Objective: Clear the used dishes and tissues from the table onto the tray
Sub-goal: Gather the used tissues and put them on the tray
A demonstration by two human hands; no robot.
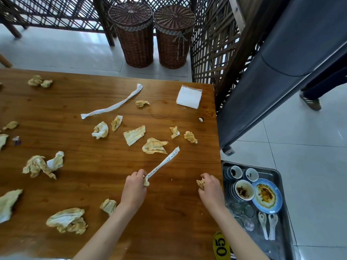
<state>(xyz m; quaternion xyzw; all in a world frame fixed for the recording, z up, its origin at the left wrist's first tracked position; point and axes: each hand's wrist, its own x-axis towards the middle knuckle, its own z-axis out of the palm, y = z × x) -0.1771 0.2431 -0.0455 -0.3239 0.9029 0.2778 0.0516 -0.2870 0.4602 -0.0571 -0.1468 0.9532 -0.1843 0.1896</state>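
The dish stage appears complete: the metal tray [277, 172] sits below the desk's right edge and already carries two small cups [243, 174], a stack of soiled bowls [244, 190], a blue-rimmed plate [267, 196], several clear glasses [242, 212] and two white ceramic spoons [267, 226]. No dishes remain on the wooden desk [178, 209].

The step in hand is judged to be tissue collection. The left hand [134, 186] is clenched around a crumpled stained tissue and the near end of a long white chopstick wrapper [163, 164], which angles up and away across the desk. The right hand [209, 186] grasps a small wad of stained tissue [200, 183] near the right edge of the desk, just beside the tray.

Much waste is outstanding. Soiled tissues [155, 146] lie scattered across the middle and left of the desk, a second wrapper [112, 106] lies further back, and a pack of clean napkins [189, 97] stands near the far right corner.

The next move likely calls for carrying both handfuls right to the tray and releasing them onto a bare patch clear of the stacked crockery, then returning for the central cluster. Light tissue may drift or drop short at the desk edge.
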